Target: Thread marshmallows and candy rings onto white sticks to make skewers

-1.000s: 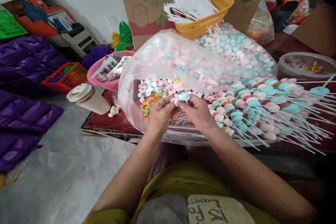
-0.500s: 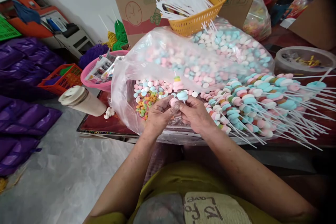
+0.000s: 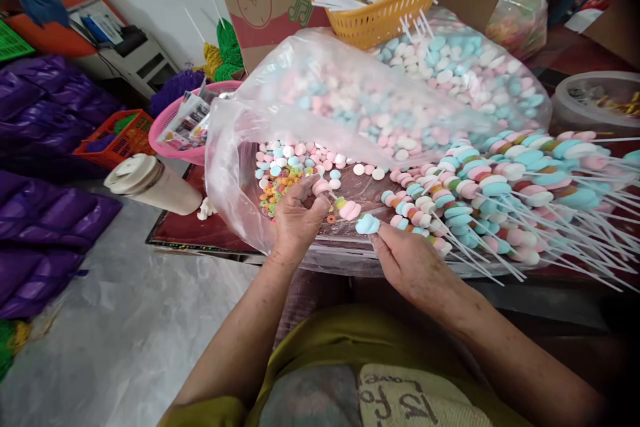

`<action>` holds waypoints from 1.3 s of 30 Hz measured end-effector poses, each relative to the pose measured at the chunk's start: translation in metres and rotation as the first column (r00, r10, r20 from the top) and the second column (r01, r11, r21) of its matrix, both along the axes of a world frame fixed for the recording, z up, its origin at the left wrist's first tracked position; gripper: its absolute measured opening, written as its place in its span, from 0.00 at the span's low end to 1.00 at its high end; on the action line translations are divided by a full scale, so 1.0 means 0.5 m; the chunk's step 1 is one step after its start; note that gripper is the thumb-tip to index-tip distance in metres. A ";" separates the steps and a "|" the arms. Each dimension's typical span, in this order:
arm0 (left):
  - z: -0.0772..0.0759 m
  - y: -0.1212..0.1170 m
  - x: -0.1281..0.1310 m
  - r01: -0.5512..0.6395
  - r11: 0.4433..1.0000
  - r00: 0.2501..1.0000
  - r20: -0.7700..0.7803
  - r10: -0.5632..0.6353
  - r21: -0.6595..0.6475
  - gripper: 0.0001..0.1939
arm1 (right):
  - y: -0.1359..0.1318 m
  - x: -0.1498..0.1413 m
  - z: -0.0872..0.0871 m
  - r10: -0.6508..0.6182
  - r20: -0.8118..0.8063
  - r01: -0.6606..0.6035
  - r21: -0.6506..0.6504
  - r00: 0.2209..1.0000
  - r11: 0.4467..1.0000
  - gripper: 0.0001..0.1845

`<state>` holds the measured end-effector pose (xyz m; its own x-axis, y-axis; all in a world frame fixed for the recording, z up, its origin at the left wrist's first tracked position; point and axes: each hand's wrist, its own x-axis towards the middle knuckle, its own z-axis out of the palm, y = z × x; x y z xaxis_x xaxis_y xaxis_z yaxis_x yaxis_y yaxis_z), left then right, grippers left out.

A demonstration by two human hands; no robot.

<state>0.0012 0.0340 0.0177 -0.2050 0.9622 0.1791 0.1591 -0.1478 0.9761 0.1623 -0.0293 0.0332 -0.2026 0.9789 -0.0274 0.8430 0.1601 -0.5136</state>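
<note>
My right hand (image 3: 413, 263) is closed around the lower end of a candy stick (image 3: 350, 209). Blue, pink and yellow-green sweets are threaded along it, and it tilts up toward my left hand (image 3: 300, 219). In the left fingers is a pink marshmallow (image 3: 320, 187), close to the stick's free tip; whether the tip touches it, I cannot tell. Just beyond that hand lie small fruit-coloured rings (image 3: 277, 190) and loose pink, white and blue marshmallows (image 3: 295, 150) at the mouth of a clear plastic bag (image 3: 220, 167).
Finished-looking candy sticks (image 3: 480, 203) are piled at the right. Behind, a yellow basket (image 3: 390, 17) of white sticks rests on the bag against a cardboard box (image 3: 255, 27). At left stand a cup (image 3: 165, 190) and a pink basket (image 3: 173, 143). A plastic tub (image 3: 575, 107) sits far right.
My hands have moved apart, the right one going right and down with the stick. The stick has gone from upright to leaning left. The view has shifted slightly.
</note>
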 end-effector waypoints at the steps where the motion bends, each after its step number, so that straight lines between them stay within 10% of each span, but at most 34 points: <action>1: 0.001 -0.001 -0.001 -0.005 1.000 0.999 -0.040 0.005 0.006 0.15 | 0.001 -0.001 0.001 0.005 0.038 -0.004 -0.027 0.999 1.000 0.13; 23: -0.006 -0.012 -0.014 0.092 0.987 0.963 -0.264 -0.055 0.128 0.18 | -0.006 -0.006 0.043 0.052 0.293 -0.006 -0.157 0.955 0.988 0.10; 39: -0.031 -0.022 -0.022 0.253 0.927 0.825 -0.562 -0.057 0.277 0.17 | -0.010 -0.035 -0.002 -0.052 -0.317 -0.048 -0.298 0.947 0.953 0.17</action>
